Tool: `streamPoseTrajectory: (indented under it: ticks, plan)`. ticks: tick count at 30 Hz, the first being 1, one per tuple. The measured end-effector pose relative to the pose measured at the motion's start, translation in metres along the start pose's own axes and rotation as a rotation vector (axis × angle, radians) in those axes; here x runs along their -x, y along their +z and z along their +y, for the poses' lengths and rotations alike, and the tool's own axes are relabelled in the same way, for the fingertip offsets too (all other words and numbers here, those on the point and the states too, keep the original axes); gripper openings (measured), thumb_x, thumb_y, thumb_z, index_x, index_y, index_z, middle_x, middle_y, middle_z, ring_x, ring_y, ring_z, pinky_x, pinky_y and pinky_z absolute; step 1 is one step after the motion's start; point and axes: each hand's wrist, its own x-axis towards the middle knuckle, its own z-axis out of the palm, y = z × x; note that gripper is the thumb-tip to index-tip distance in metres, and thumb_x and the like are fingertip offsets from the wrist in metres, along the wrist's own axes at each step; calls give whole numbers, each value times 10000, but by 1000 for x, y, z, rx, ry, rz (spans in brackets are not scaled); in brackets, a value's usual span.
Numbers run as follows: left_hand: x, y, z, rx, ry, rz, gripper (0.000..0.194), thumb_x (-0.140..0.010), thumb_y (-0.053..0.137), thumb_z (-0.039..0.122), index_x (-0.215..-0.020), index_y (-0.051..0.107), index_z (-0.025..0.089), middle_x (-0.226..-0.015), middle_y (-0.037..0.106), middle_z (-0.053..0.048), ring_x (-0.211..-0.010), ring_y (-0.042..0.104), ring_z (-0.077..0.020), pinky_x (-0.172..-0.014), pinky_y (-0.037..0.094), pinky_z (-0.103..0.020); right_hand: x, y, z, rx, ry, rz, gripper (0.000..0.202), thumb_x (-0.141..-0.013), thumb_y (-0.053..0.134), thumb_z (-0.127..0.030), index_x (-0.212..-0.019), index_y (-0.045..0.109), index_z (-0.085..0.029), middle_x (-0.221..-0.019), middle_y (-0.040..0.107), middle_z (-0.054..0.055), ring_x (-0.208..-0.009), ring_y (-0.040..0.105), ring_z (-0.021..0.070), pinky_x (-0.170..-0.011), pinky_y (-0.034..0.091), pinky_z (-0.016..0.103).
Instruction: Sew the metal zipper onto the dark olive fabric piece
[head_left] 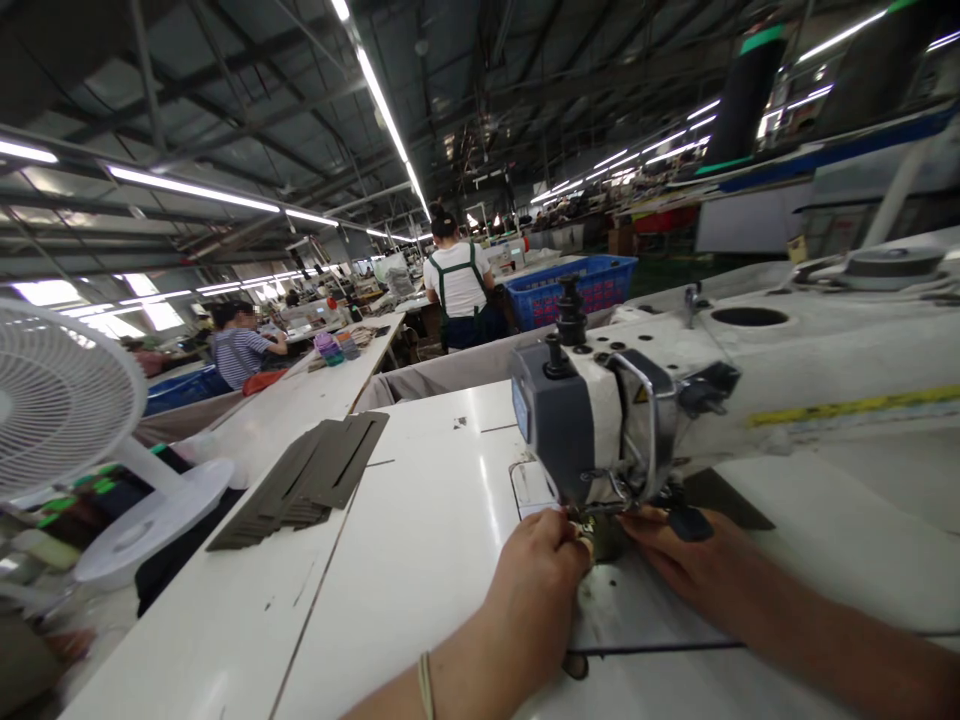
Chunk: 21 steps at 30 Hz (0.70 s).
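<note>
While left hand [536,565] is resting beside needle area of sewing machine [555,400], its fingers are bending inward, thumb side hidden, cannot tell what they are gripping; right hand [694,550] is lying under machine head, fingers fairly straight, tips partly hidden, hold unclear; dark grey piece [733,498] is lying on white worktable [420,560] just beyond right hand, partly hidden; grey panels [300,480] are overlapping in fanned pile, left of machine; white fan [67,390] is standing far left
</note>
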Motion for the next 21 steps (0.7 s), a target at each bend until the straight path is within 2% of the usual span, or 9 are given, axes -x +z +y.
streamPoseTrajectory:
  ticks: [8, 13, 17, 21]
  plan:
    - [-1, 2, -3, 16, -15, -21, 81, -803, 597, 92, -839, 639, 152, -890, 609, -60, -839, 575, -185, -761, 514, -286, 3, 5, 7, 32, 35, -30, 303, -932, 305, -190, -792, 573, -194, -734, 613, 61, -695, 630, 206, -569, 517, 259]
    - [-1, 5, -2, 5, -50, 14, 72, -817, 582, 92, -800, 622, 150, -842, 604, -53, -787, 579, -176, -719, 521, -275, 4, 8, 6, 37, 52, -21, 313, -927, 312, -175, -766, 579, -194, -729, 620, 74, -694, 633, 215, -555, 519, 261]
    - [-1, 8, -1, 12, -53, 58, 105, -835, 550, 73, -840, 611, 159, -871, 610, -44, -803, 580, -164, -730, 516, -267, 2, 12, -2, 27, 87, 6, 325, -923, 298, -167, -770, 584, -190, -759, 631, 82, -720, 635, 219, -573, 529, 274]
    - [-3, 4, -4, -42, -41, 86, 62, -827, 599, 117, -789, 598, 165, -826, 617, -27, -784, 583, -169, -742, 511, -294, -2, -4, 1, 54, 13, -15, 261, -915, 345, -191, -894, 605, -187, -923, 639, 95, -833, 618, 227, -694, 533, 319]
